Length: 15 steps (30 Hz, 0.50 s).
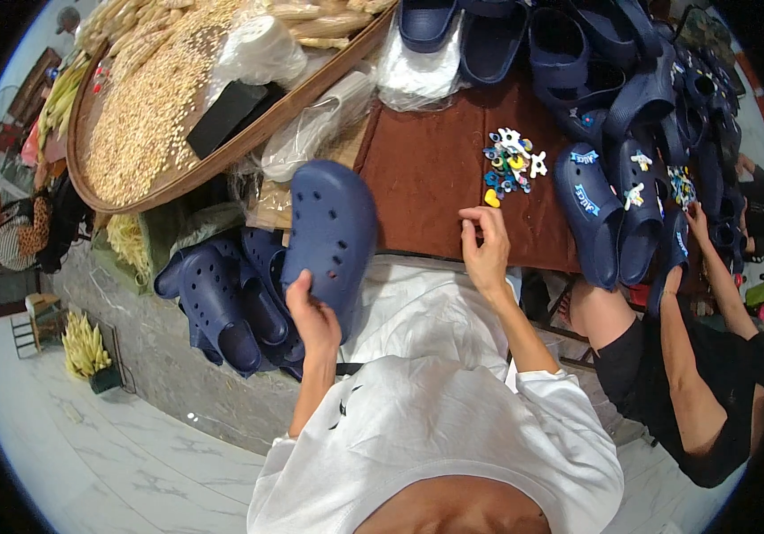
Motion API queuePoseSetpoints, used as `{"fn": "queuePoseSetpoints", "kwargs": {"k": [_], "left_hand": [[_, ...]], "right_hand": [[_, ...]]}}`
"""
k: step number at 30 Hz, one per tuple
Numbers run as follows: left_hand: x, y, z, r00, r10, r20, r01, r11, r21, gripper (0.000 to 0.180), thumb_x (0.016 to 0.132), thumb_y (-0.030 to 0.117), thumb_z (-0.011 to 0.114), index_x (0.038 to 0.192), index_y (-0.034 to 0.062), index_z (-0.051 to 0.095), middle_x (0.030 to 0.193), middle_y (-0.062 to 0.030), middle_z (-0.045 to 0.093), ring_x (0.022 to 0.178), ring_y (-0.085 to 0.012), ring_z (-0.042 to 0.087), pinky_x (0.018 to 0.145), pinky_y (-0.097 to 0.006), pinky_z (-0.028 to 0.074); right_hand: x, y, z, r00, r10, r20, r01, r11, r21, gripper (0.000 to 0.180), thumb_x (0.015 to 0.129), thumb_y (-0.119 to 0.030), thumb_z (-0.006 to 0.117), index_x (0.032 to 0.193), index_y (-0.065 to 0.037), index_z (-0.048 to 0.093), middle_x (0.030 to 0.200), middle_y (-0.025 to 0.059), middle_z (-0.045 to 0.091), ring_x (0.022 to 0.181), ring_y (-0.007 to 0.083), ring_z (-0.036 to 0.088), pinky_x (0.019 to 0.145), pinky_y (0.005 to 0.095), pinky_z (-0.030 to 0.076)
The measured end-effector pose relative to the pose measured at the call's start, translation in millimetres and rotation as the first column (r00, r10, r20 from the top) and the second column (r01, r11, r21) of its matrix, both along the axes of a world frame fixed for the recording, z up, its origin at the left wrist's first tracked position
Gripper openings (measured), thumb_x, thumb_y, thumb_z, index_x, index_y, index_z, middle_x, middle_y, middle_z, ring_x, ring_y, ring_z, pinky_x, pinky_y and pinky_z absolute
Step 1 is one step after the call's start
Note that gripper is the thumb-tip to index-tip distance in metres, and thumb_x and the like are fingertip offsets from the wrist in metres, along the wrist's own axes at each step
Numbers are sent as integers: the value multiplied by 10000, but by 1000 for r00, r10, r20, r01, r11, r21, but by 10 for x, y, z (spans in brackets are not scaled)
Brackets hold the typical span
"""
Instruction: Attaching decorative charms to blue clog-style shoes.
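My left hand [312, 319] grips a navy foam clog [330, 222] by its side and holds it up, with its holed upper facing me. My right hand [487, 249] hovers at the near part of a brown cloth [426, 169], thumb and forefinger curved and apart, with nothing visible between them. Just beyond its fingertips lies a yellow heart-shaped shoe charm [491, 198], at the near edge of a pile of colourful charms [513, 162]. To the right, a navy clog with blue charms [588, 209] and another with white charms [638, 200] rest side by side.
Plain navy clogs [217, 298] are heaped to my left. A round woven tray [311, 98] of corn kernels [146, 116] fills the far left, with a black box [232, 116] in it. More navy clogs [564, 53] crowd the far right, where another person's hand [696, 221] handles a clog.
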State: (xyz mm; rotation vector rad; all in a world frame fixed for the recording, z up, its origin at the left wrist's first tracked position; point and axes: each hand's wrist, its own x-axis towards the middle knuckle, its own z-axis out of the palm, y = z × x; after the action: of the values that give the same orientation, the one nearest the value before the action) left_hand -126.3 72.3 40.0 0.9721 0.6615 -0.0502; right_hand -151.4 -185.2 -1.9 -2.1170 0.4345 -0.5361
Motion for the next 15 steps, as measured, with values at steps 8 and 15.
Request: {"fn": "queuePoseSetpoints", "kwargs": {"k": [8,15], "left_hand": [[85,-865,-16,861,-489,140,471,870,146,236,935,216,628,1092,43,591,982,-26,661,849,-102,607,710,-253,461],[252,-1053,-64,717,-685,131,667,729,157,284,931,157,630,1115,-54,584,989,-60,641,861,-129,592,794,-283,486]], "right_hand": [[18,-471,-92,997,-62,-50,31,883,-469,277,893,-40,584,1170,-54,575,1038,150,539,973,339,538,823,429,456],[69,-486,-81,995,-47,-86,4,899,-437,315,863,-48,613,1176,-63,578,995,139,542,897,331,525,776,438,453]]}}
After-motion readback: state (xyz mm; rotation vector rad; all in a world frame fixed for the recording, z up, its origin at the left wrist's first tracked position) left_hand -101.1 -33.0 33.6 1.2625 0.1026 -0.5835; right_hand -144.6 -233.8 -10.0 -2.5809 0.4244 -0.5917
